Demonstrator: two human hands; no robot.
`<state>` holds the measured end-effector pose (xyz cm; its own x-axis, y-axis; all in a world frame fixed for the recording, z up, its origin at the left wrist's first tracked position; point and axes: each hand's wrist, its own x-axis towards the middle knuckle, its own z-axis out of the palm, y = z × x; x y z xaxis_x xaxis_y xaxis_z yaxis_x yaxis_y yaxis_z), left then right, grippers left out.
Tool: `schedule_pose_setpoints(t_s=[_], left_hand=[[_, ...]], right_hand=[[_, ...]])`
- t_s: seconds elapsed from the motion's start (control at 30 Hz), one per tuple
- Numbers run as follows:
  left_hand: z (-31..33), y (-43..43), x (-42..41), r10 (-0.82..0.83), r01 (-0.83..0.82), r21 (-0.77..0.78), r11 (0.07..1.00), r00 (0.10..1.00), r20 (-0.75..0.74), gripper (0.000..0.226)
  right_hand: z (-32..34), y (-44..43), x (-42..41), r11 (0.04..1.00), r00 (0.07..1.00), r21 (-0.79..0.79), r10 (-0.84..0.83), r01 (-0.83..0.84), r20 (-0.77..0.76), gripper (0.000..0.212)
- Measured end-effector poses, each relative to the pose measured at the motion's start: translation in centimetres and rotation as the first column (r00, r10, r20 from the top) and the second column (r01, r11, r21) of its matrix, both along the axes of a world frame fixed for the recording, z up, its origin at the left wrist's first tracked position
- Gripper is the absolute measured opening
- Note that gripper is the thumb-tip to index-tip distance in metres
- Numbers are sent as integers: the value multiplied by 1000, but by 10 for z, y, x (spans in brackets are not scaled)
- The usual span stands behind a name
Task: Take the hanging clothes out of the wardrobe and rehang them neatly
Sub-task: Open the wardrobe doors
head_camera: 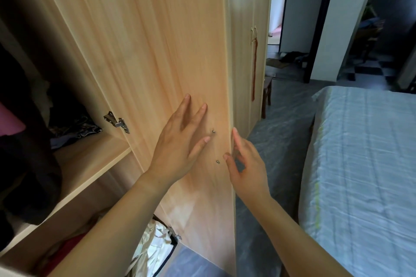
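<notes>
Far left of the frame: dark clothes [27, 164], bunched inside the open wardrobe [56, 40], with a bit of pink cloth [11, 123] beside them. Just right of those, a wooden shelf [90, 164] with some shiny folded cloth [76, 128] at its back. Next, a metal hinge [117, 122] on the wardrobe door [146, 40], swung open across the middle of the frame. Low down, white shiny cloth [150, 247] left of the door's bottom part. Left hand [177, 141] flat on the door's inner side, fingers straight and spread wide, holding nothing. Two small screws [213, 131] just right of its fingertips. Right hand [245, 164] at the door's outer edge, thumb on the inner side, fingers curled round the edge, gripping it. Further right, a second wardrobe [245, 18], shut, with a red tassel [254, 69] on its handle. Far right: a bed [364, 153] with a pale blue sheet, on a grey floor [286, 119].
</notes>
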<state>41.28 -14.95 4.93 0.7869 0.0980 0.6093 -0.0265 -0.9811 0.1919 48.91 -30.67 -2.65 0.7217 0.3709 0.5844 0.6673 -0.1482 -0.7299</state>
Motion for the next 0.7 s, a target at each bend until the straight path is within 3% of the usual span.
schedule_pose_setpoints(t_s=[0.2, 0.3, 0.4, 0.5, 0.7], left_hand=[[-16, 13, -51, 99, -100, -3, 995, 986, -133, 58], [-36, 27, -99, 179, -185, -11, 983, 961, -213, 58], [-58, 44, -156, 251, -277, -43, 960, 919, -303, 59], [-78, 63, -217, 344, -401, -78, 913, 857, -383, 62], [-104, 101, -340, 601, -686, -103, 721, 692, -400, 61]], right_hand=[[-2, 0, -58, 974, 987, -171, -155, 146, -43, 55], [-12, 10, -94, 927, 986, -364, -137, 92, -100, 59], [-26, 33, -126, 848, 996, -529, -26, -24, -88, 76], [-38, 66, -161, 795, 990, -592, 132, -135, -48, 81], [-45, 146, -237, 697, 884, -628, 466, -346, 30, 59]])
